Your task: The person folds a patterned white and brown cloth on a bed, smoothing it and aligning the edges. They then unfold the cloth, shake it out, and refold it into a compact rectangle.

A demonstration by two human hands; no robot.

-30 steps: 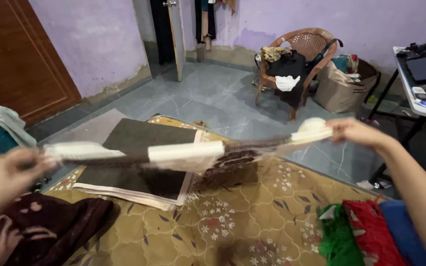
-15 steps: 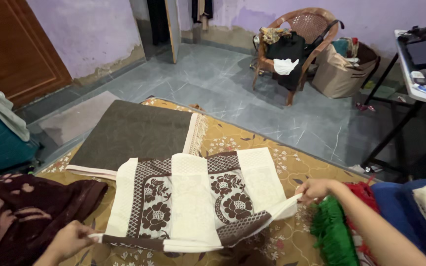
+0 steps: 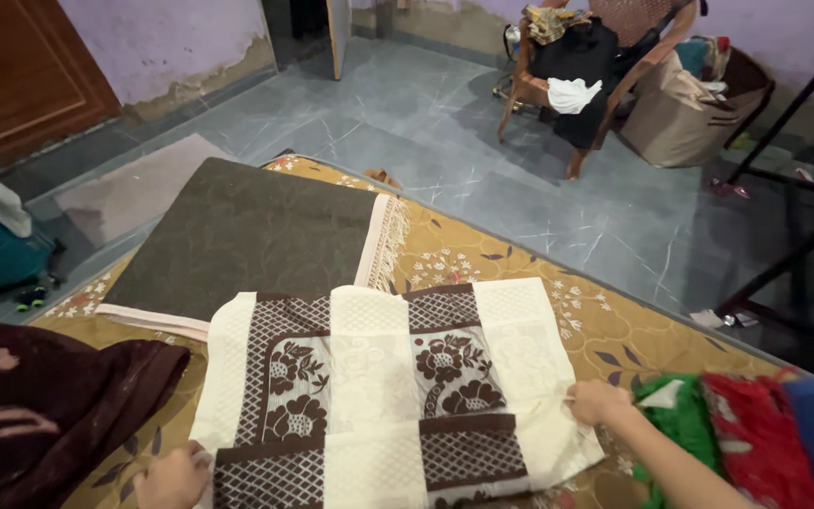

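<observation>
Lying flat between both grips, the cream-and-brown floral patterned cloth (image 3: 379, 386) is pinched at its near-left corner by the left hand (image 3: 173, 476) and at its right edge by the right hand (image 3: 597, 402).

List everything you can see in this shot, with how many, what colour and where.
Patterned towel: one, cream and brown with flowers and lattice, spread flat on the bed.
Bedsheet: one, mustard yellow with flowers, under the towel.
Dark mat: one, brown-grey with a cream fringe, behind the towel.
Blanket: one, dark maroon, bunched at far left.
Folded cloths: three, green, red and blue, at lower right.
Chair: one, brown, heaped with clothes, across the floor.
Bag: one, tan, beside the chair.
Door: one, brown wood, upper left.
Left hand: grip on the towel's near left edge.
Right hand: grip on the towel's right edge.
</observation>
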